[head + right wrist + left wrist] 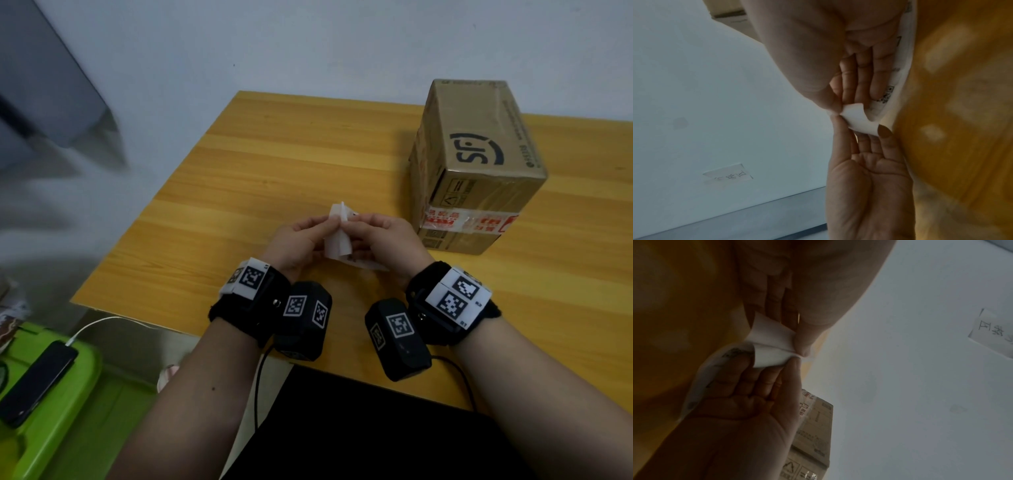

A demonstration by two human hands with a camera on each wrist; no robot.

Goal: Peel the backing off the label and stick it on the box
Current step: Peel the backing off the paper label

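White backing (337,240), pinched by the left hand (297,245), curls off the printed label (701,382) gripped in the right hand (385,241) above the wooden table (274,164), apparently half-freed; peel slowly, adhesive untouched, toward the cardboard box (476,164) standing nearby.

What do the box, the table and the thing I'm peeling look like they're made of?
Box: brown corrugated cardboard, matte, glossy tape round it. Table: wood-grain top, likely laminate, slight sheen. Label: thin white paper, curling where left hand and right hand pinch it; backing probably waxed.
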